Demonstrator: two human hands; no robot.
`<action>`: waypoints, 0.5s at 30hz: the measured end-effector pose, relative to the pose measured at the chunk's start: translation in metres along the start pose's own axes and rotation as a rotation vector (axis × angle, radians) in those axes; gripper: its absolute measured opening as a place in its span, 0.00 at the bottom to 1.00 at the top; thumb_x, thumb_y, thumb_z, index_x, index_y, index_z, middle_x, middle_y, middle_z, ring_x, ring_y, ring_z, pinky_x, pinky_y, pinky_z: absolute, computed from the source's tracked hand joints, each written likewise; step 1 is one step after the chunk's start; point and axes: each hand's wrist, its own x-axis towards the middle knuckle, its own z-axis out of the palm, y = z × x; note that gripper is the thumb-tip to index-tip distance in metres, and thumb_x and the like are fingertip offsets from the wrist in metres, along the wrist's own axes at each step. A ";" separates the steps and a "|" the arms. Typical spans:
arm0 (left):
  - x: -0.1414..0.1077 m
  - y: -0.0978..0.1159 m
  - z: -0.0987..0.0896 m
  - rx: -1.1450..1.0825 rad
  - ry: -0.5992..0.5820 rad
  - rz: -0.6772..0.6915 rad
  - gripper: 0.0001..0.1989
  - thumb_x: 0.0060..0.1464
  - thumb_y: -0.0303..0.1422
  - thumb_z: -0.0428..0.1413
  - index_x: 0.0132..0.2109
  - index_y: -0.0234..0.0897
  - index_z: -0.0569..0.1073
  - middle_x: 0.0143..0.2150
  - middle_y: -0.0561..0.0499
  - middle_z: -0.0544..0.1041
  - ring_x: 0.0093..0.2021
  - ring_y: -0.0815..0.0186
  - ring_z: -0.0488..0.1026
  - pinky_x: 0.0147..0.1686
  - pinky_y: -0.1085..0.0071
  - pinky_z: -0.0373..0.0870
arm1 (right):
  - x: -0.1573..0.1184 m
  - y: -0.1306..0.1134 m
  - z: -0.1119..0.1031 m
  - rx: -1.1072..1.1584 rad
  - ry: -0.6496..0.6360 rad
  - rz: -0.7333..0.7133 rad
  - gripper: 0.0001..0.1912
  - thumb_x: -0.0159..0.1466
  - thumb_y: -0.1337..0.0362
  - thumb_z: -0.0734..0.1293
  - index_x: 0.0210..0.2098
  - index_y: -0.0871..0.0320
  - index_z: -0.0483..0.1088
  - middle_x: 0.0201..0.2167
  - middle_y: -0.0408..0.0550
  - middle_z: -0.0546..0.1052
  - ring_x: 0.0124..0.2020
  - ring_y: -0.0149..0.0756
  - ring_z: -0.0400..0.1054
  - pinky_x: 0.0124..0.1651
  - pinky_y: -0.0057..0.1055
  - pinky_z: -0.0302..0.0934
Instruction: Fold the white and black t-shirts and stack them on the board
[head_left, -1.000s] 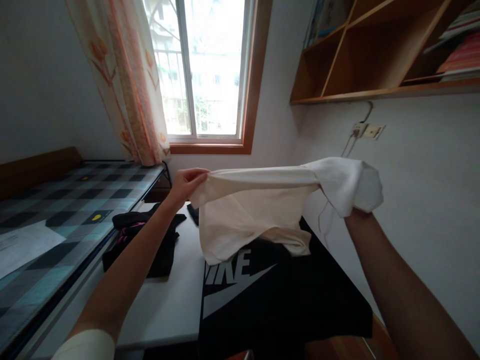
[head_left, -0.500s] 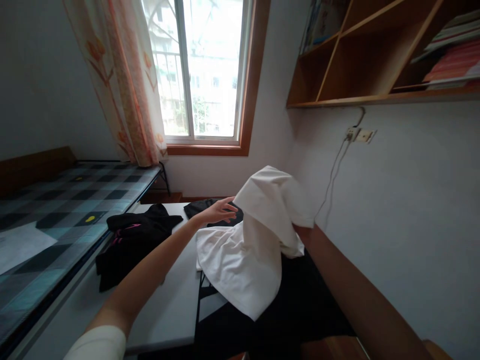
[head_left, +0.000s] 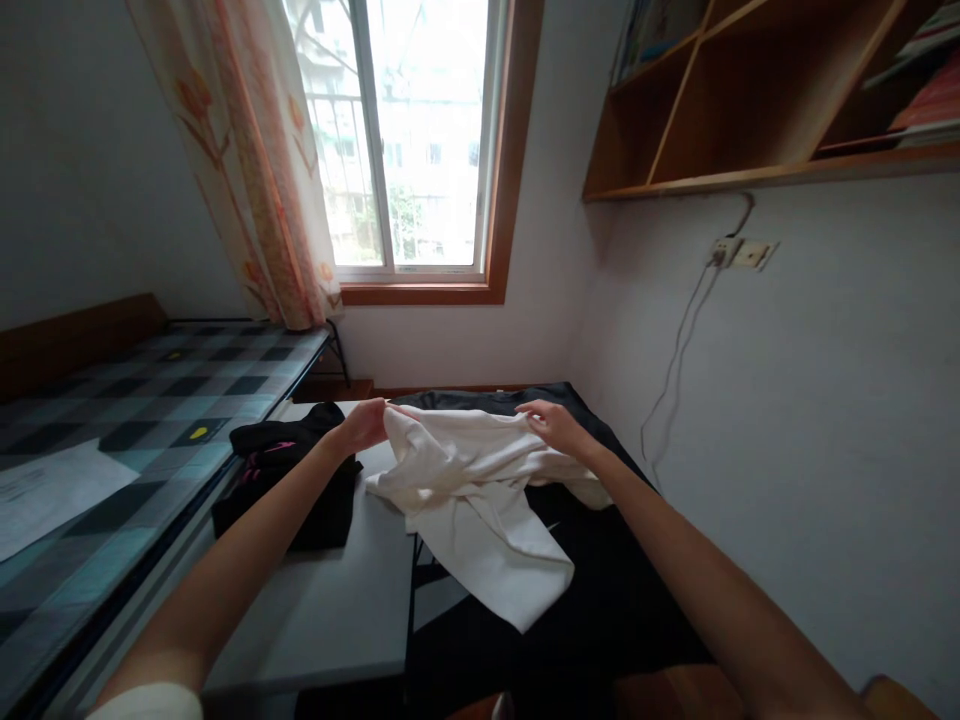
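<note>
A white garment (head_left: 480, 470) lies rumpled over the white tabletop and a black cloth, its far edge raised between my two hands. My left hand (head_left: 365, 424) is closed on its far left corner. At the right end of that same edge, my right hand (head_left: 553, 424) pinches the fabric. The lower part of the garment hangs in loose folds toward me. Beneath and to the right spreads the black cloth (head_left: 600, 590). A folded black garment with pink marks (head_left: 300, 500) rests left of the white one, under my left forearm.
A bed with a checked mattress (head_left: 225, 390) stands at the left, with a paper sheet (head_left: 60, 490) on it. The white table (head_left: 337, 620) has its near edge in front of me. Wooden shelves (head_left: 750, 110) and a socket with a cable (head_left: 726, 252) are on the right wall.
The white garment has come down from its raised, bunched position and is spread wider. My left hand, open before, has moved left and taken hold of it. My right hand has come into view.
</note>
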 end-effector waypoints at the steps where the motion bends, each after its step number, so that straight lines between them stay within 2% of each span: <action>1: -0.004 0.001 -0.001 0.017 -0.007 -0.047 0.20 0.50 0.47 0.55 0.33 0.32 0.79 0.35 0.41 0.81 0.35 0.56 0.76 0.37 0.64 0.70 | 0.004 0.017 -0.003 -0.076 0.048 0.067 0.18 0.59 0.68 0.63 0.47 0.58 0.77 0.48 0.55 0.78 0.50 0.43 0.71 0.56 0.40 0.62; 3: -0.009 0.001 0.000 0.110 -0.022 -0.135 0.24 0.50 0.51 0.54 0.27 0.32 0.76 0.29 0.42 0.79 0.29 0.59 0.74 0.31 0.66 0.68 | 0.006 0.045 -0.005 -0.233 0.013 0.203 0.23 0.58 0.66 0.65 0.53 0.59 0.73 0.54 0.58 0.75 0.56 0.48 0.67 0.58 0.43 0.59; 5: -0.011 -0.002 0.005 0.261 -0.038 -0.131 0.23 0.47 0.52 0.58 0.23 0.33 0.73 0.23 0.47 0.74 0.23 0.65 0.69 0.26 0.70 0.64 | 0.002 0.062 -0.001 -0.355 -0.123 0.334 0.28 0.56 0.63 0.69 0.57 0.59 0.71 0.54 0.60 0.74 0.57 0.54 0.65 0.57 0.47 0.58; 6: -0.011 -0.004 0.009 0.346 -0.037 -0.092 0.23 0.44 0.51 0.61 0.23 0.34 0.71 0.21 0.50 0.72 0.22 0.68 0.66 0.24 0.72 0.61 | -0.001 0.066 0.001 -0.390 -0.185 0.375 0.29 0.55 0.62 0.70 0.56 0.57 0.71 0.53 0.60 0.75 0.56 0.56 0.65 0.55 0.49 0.58; 8: -0.012 -0.007 0.017 0.501 0.003 -0.006 0.21 0.39 0.48 0.65 0.27 0.34 0.72 0.21 0.56 0.67 0.22 0.71 0.63 0.23 0.75 0.57 | -0.006 0.068 0.004 -0.425 -0.242 0.394 0.22 0.54 0.62 0.69 0.49 0.55 0.75 0.47 0.58 0.78 0.53 0.57 0.66 0.52 0.50 0.58; 10: -0.012 -0.011 0.025 0.621 0.045 0.015 0.24 0.37 0.48 0.66 0.36 0.36 0.73 0.23 0.59 0.66 0.24 0.71 0.63 0.24 0.76 0.56 | -0.007 0.065 0.002 -0.424 -0.173 0.357 0.12 0.55 0.62 0.67 0.39 0.54 0.77 0.40 0.55 0.79 0.49 0.54 0.68 0.51 0.47 0.58; 12: -0.011 -0.013 0.031 0.714 0.060 0.009 0.30 0.35 0.48 0.67 0.45 0.38 0.72 0.27 0.58 0.69 0.28 0.69 0.66 0.27 0.76 0.59 | -0.004 0.060 -0.006 -0.362 -0.016 0.296 0.07 0.55 0.61 0.65 0.32 0.55 0.73 0.36 0.52 0.78 0.45 0.48 0.68 0.49 0.42 0.58; 14: -0.008 -0.013 0.035 0.815 0.064 0.001 0.33 0.32 0.46 0.68 0.47 0.39 0.73 0.32 0.55 0.72 0.34 0.65 0.70 0.31 0.75 0.62 | 0.000 0.055 -0.021 -0.188 0.166 0.218 0.07 0.55 0.59 0.64 0.29 0.55 0.67 0.33 0.49 0.76 0.38 0.40 0.68 0.43 0.35 0.60; 15: -0.006 -0.013 0.035 0.879 0.081 -0.009 0.30 0.31 0.43 0.69 0.44 0.39 0.74 0.32 0.55 0.73 0.34 0.64 0.70 0.32 0.74 0.62 | 0.002 0.052 -0.029 -0.081 0.241 0.185 0.08 0.55 0.58 0.64 0.28 0.55 0.63 0.31 0.47 0.74 0.34 0.36 0.67 0.39 0.32 0.60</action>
